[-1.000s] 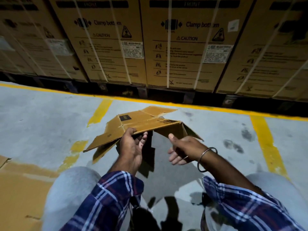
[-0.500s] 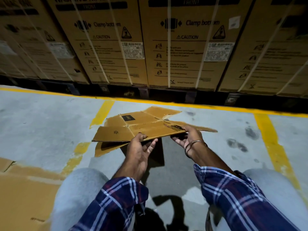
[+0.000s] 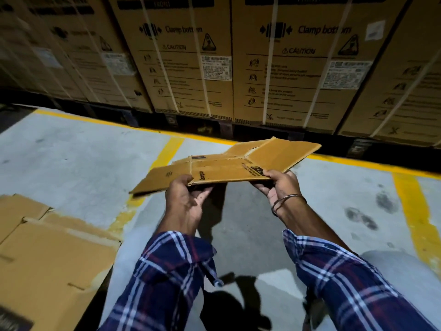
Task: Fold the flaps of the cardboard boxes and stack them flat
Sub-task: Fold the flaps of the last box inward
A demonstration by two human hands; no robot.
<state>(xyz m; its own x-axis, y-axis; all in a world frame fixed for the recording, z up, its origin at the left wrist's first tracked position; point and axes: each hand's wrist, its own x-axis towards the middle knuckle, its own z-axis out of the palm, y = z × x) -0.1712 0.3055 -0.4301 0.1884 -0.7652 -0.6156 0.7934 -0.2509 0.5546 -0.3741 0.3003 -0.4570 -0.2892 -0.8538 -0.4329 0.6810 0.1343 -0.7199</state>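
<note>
My left hand (image 3: 185, 199): it grips the near edge of the flat box (image 3: 229, 167), thumb on top, fingers curled under.
My right hand (image 3: 278, 185): it pinches the same near edge, further to the right, thumb on top. A bangle (image 3: 285, 201) sits on that wrist.
The flat box: it is up in the air between my two hands, above the floor (image 3: 83, 158). It looks pressed nearly flat. One flap sticks out past my left hand and one big flap sticks out beyond my right hand.
The pile (image 3: 47, 254): more flat cardboard lies on the floor, down and to the left of my left hand, well apart from it.
Far from my hands: big strapped cartons (image 3: 191, 56) stand in a row behind a yellow line (image 3: 167, 151).
Step now: I think the folding of this box is about done.
Next move: I think I must swing it left and lay it on the pile, edges lined up, so it stays flat.
</note>
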